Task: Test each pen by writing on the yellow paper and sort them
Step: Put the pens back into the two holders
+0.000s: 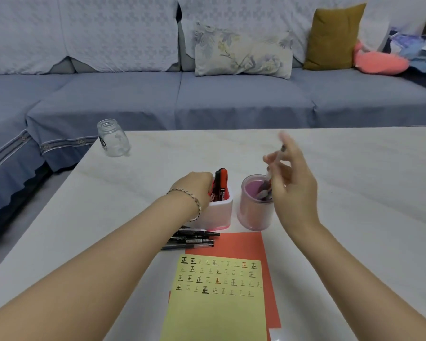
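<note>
The yellow paper (217,301) lies near the table's front edge on a red sheet (239,242), with rows of written test marks along its top. My left hand (194,187) grips the left rim of the white and pink pen holder (219,212), which holds red and black markers (220,183). My right hand (290,178) hovers over the round pink cup (253,212) and pinches a thin pen (276,161), blurred by motion, its lower end inside the cup among other pens. Several black pens (194,238) lie loose beside the red sheet.
An empty glass jar (112,139) stands at the table's far left corner. The pale marble table (354,193) stretches to the right. A blue sofa (207,94) with cushions runs behind the table.
</note>
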`<state>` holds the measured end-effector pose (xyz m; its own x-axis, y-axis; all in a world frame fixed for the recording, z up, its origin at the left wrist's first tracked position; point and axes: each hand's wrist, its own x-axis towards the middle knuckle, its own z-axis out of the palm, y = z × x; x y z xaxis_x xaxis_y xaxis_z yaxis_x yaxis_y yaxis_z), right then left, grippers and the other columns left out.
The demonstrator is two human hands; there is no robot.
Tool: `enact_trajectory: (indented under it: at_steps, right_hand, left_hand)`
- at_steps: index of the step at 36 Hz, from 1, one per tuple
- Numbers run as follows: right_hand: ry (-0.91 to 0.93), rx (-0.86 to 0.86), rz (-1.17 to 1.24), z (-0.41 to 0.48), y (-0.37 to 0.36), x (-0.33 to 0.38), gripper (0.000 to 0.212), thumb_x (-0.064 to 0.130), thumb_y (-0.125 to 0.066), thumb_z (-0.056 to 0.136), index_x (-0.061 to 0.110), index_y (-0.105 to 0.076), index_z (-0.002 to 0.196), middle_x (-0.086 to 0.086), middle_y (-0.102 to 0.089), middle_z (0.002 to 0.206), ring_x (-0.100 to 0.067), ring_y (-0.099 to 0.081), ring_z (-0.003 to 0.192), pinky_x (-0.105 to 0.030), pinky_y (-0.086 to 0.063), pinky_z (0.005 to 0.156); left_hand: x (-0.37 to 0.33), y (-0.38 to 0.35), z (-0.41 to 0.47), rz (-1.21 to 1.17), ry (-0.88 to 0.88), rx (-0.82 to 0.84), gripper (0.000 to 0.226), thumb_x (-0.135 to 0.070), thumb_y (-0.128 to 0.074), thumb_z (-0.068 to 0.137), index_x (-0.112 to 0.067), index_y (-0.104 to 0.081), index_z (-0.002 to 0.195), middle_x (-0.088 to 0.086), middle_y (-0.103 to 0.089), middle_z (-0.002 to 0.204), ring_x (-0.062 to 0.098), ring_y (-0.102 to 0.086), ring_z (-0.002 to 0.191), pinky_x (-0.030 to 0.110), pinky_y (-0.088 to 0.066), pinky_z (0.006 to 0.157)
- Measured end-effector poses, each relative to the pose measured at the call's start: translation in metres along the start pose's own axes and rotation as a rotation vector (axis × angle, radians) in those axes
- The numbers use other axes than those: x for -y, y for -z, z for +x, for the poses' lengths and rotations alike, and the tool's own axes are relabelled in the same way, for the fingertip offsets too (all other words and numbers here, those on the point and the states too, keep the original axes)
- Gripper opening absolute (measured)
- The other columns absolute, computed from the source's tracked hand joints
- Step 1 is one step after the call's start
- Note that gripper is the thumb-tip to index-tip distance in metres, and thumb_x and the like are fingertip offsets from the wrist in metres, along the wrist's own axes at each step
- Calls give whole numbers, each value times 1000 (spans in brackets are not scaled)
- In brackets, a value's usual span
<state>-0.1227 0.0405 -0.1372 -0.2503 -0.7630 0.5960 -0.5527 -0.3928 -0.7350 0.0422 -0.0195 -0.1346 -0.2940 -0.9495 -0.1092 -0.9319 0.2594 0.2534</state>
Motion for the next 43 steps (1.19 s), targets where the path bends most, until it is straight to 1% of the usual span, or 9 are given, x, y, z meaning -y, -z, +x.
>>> enact_trajectory:
  at_steps: [6,10,14,19,23,27,30,38,43]
  right_hand:
    - [-40,94,-182,-8,-7,-20,34,-5,-53,88,10,-62,117,-2,-64,104,-5,-54,94,-16,-45,87]
    - [70,124,-371,-13,-7,-32,26,-2,-55,85,3,-68,107,-12,-68,101,-31,-53,111,-44,-48,88]
    - [124,147,-501,-18,-8,-36,27,7,-52,82,1,-71,100,-14,-67,109,-36,-48,113,-53,-45,91]
    - [338,159,-394,-31,-13,-17,29,12,-46,86,1,-70,96,-16,-65,106,-25,-44,109,-40,-41,93]
    - [349,476,-321,-51,-35,-2,25,14,-48,84,6,-71,90,-6,-67,92,-22,-55,91,-37,-48,79]
    - [212,809,-431,-67,-68,7,36,18,-46,94,15,-52,130,1,-52,131,-18,-45,121,-24,-32,100]
    - [163,963,-528,-74,-95,6,42,14,-45,94,11,-42,135,-4,-43,138,-21,-38,127,-27,-30,102]
    - [262,1056,-779,-77,-132,-3,32,7,-46,89,7,-47,121,-11,-44,119,-29,-40,110,-35,-35,86]
    - [305,1117,-846,-75,-135,0,25,9,-46,91,5,-50,115,-13,-45,117,-29,-44,107,-33,-33,77]
  left_hand:
    - [-7,-10,9,-19,-107,-134,26,-20,-36,96,-12,-40,120,13,-48,115,29,-42,104,40,-42,87]
    - [9,-17,0,-48,-46,-390,44,-31,-36,97,-17,-31,138,10,-36,134,26,-35,118,34,-31,95]
    - [30,-23,-22,-301,-28,-446,57,-35,-38,96,-17,-17,145,7,-20,147,21,-22,133,33,-20,108]
    - [70,-41,-53,-219,-45,-309,49,-31,-45,94,-16,-32,139,0,-34,144,15,-31,131,26,-18,107]
    - [100,-63,-76,-7,-64,-111,53,-44,-51,86,-24,-39,134,-9,-42,137,11,-41,123,27,-24,101]
    - [113,-76,-86,38,-48,-37,56,-39,-54,87,-27,-36,138,-13,-34,143,12,-36,127,26,-21,102]
    - [116,-79,-83,21,-39,-91,47,-28,-54,88,-25,-42,134,-7,-41,137,17,-43,118,26,-30,95]
    - [117,-88,-76,-206,109,-94,42,-26,-62,85,-23,-50,125,-1,-45,117,17,-36,113,24,-31,94]
    - [115,-93,-82,-52,63,-108,37,-32,-53,90,-23,-47,126,-5,-42,126,17,-33,116,23,-27,93]
